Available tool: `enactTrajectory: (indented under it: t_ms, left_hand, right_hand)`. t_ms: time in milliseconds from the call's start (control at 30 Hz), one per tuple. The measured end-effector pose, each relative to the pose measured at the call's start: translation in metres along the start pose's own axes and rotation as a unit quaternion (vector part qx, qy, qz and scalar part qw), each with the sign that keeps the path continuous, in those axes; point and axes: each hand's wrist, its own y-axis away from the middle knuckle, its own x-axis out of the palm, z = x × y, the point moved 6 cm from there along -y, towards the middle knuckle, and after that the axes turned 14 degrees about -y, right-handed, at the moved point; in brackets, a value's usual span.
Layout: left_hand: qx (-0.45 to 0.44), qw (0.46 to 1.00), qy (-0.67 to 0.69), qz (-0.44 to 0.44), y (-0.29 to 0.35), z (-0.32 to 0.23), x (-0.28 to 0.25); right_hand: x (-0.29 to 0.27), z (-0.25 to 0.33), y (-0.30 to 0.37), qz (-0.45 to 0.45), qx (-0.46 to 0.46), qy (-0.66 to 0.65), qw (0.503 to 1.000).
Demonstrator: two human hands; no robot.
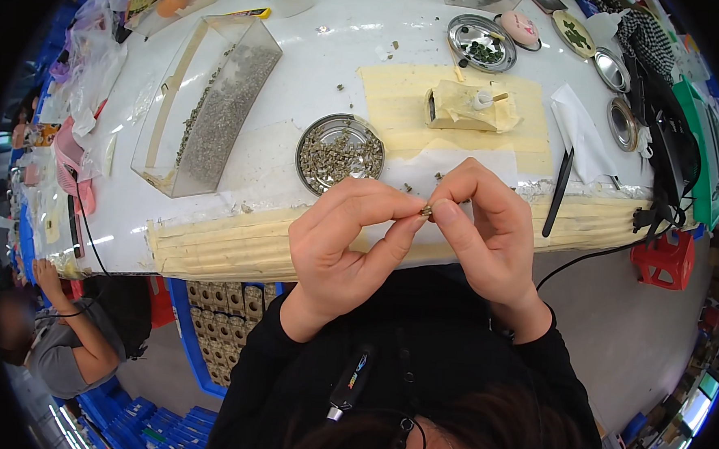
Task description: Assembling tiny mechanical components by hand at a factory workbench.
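Over the table's near edge, my left hand (346, 244) and my right hand (489, 235) meet fingertip to fingertip. Both pinch one tiny dull-brass metal part (426, 212); its exact shape is too small to make out. Just beyond my left hand sits a round steel dish (301, 160) holding many similar small parts. A few loose pieces (408, 188) lie on white paper beyond my fingers. Farther back, a tape-wrapped block (471, 108) with a small white knob on top rests on a yellowish taped mat (534, 144).
A clear bin (155, 177) of small parts stands at left. Black tweezers (558, 194) and a folded white paper (579, 138) lie at right. A steel plate (481, 44) with dark green pieces is at the back. Below are a blue crate (178, 304) and a red stool (665, 261); another person (76, 352) sits lower left.
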Motion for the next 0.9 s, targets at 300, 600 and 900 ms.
enactTrajectory:
  t_ms: [300, 600, 900]
  left_hand:
    - [-0.021, 0.999, 0.031, 0.003, 0.002, 0.005, 0.0]
    - [-0.038, 0.999, 0.018, 0.01, 0.002, 0.003, -0.001]
    - [-0.058, 0.998, 0.012, -0.037, 0.0, 0.01, 0.003]
  right_hand:
    - [0.001, 0.003, -0.001, 0.0, -0.014, 0.025, 1.0]
    - [-0.027, 0.029, -0.008, -0.122, -0.153, 0.193, 0.962]
    - [-0.048, 0.037, -0.043, -0.137, -0.222, 0.447, 0.856]
